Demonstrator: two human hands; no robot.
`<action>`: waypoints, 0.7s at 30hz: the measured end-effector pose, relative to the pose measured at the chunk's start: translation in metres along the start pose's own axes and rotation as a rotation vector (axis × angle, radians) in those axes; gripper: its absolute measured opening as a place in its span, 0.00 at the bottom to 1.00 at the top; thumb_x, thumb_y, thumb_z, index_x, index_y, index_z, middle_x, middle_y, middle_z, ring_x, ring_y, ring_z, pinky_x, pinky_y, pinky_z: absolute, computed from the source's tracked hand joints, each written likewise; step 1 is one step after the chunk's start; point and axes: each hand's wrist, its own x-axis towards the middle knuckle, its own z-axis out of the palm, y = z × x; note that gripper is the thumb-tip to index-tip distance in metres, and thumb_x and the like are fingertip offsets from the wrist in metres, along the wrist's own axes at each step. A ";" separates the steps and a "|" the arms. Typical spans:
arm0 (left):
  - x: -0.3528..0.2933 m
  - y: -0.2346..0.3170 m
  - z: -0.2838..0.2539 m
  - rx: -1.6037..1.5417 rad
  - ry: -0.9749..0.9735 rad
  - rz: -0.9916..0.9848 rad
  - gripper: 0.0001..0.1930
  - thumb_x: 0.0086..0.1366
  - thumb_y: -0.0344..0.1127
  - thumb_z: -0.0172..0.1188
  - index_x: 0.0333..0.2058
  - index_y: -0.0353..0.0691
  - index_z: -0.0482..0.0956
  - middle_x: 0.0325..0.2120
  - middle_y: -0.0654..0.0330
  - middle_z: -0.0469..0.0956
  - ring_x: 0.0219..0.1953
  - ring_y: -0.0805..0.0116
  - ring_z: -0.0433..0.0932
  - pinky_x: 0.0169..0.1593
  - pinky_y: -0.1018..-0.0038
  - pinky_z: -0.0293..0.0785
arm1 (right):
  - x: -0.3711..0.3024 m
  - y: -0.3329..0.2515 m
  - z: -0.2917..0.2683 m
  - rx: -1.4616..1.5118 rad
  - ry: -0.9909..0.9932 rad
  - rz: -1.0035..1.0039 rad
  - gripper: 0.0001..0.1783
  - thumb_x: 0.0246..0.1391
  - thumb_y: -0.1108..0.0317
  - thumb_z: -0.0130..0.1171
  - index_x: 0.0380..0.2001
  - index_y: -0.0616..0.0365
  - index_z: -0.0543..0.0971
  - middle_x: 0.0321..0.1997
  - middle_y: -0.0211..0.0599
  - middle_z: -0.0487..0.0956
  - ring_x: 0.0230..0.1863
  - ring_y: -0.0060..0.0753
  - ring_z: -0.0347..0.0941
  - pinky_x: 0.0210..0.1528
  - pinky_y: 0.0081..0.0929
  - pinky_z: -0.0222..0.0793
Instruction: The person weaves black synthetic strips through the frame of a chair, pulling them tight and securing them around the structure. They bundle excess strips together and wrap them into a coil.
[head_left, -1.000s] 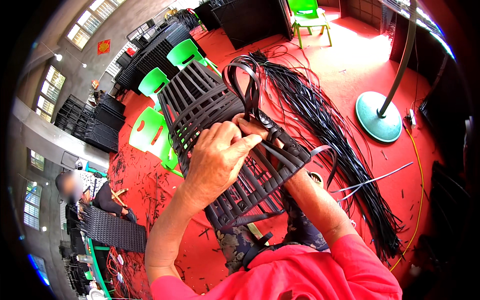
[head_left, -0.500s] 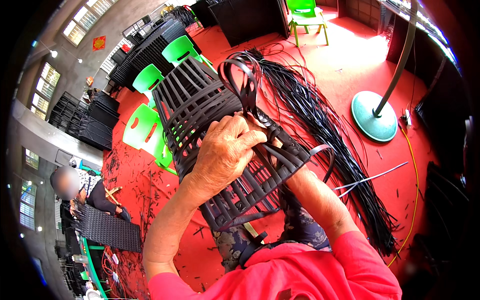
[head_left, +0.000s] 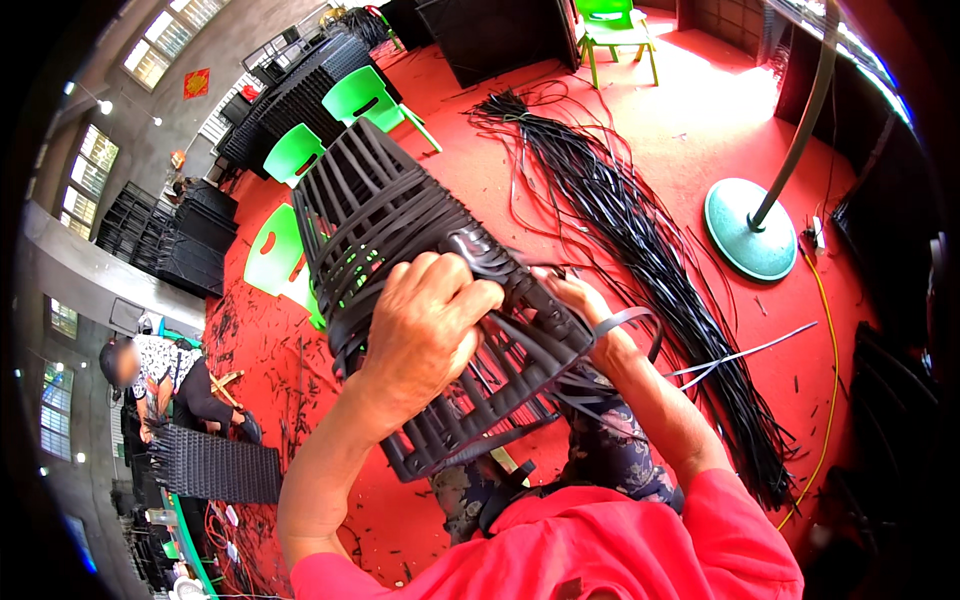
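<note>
Right now my left hand [head_left: 425, 335] is clamped over the top of a black woven plastic-strip basket frame [head_left: 400, 260] tilted across my lap above the red floor [head_left: 690, 130], while my right hand [head_left: 580, 305] pinches a loose black strip [head_left: 625, 320] at its side.

You've got 1 black woven basket frame [head_left: 400, 230] in your grip, 2 hands on it. Beyond it: 4 green chairs, 1st [head_left: 368, 95]. To the right: 1 strip bundle [head_left: 640, 230], 1 teal fan base [head_left: 748, 230].
</note>
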 end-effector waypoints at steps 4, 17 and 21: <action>-0.011 0.007 -0.006 0.140 0.014 -0.001 0.19 0.35 0.18 0.57 0.29 0.46 0.74 0.24 0.64 0.65 0.29 0.64 0.67 0.33 0.70 0.60 | -0.006 0.039 -0.070 -0.083 0.269 0.006 0.07 0.56 0.64 0.51 0.33 0.55 0.73 0.26 0.30 0.74 0.28 0.24 0.71 0.30 0.20 0.66; -0.019 0.010 -0.005 0.187 -0.004 -0.097 0.23 0.33 0.19 0.60 0.32 0.49 0.75 0.32 0.65 0.68 0.39 0.64 0.69 0.38 0.69 0.60 | -0.014 0.072 -0.226 -1.093 0.921 -0.442 0.12 0.42 0.79 0.55 0.32 0.55 0.69 0.23 0.33 0.72 0.26 0.26 0.68 0.29 0.28 0.66; -0.023 0.012 -0.007 0.220 -0.001 -0.102 0.23 0.33 0.19 0.59 0.32 0.48 0.75 0.33 0.65 0.69 0.40 0.63 0.69 0.42 0.68 0.60 | -0.074 0.096 -0.298 -0.862 1.036 -0.235 0.10 0.44 0.72 0.61 0.31 0.57 0.72 0.25 0.30 0.73 0.28 0.19 0.67 0.29 0.22 0.66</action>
